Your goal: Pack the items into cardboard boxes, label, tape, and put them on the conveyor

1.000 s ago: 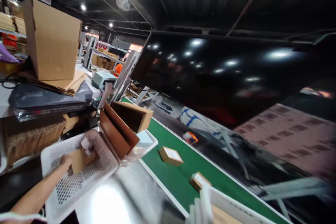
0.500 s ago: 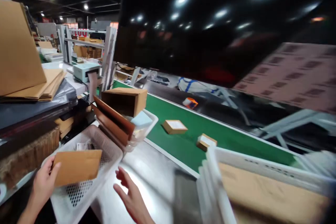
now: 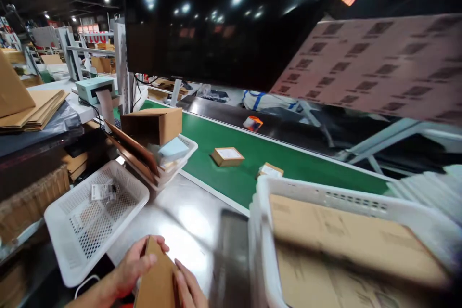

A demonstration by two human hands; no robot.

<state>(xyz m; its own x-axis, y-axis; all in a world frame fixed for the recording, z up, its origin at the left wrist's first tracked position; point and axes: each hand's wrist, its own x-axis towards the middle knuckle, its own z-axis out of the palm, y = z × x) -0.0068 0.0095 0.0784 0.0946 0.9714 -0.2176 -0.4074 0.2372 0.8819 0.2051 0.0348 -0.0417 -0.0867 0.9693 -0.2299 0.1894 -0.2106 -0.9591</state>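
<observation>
My left hand (image 3: pixel 135 267) is closed around the left side of a small brown cardboard box (image 3: pixel 157 279) at the bottom middle, its thumb on the near face. The fingers of my right hand (image 3: pixel 189 286) press along the box's right side. The lower end of the box runs out of view, so I cannot tell how far it is unfolded. To the left is a white perforated basket (image 3: pixel 61 221) with a small clear packet bearing a label (image 3: pixel 103 191) inside. Under the hands spreads a shiny metal table (image 3: pixel 191 216).
A green conveyor belt (image 3: pixel 202 137) behind the table carries two small labelled boxes (image 3: pixel 228 156). A white crate (image 3: pixel 265 231) of flat cartons stands right. Another basket (image 3: pixel 189 147) holds an open carton (image 3: pixel 171 125). A dark screen (image 3: pixel 202 33) hangs above; a label printer (image 3: pixel 96 87) stands left.
The cardboard has moved from over the basket to the right, above the table's near edge. My right hand, earlier apart with fingers spread, now meets it. The view has turned right.
</observation>
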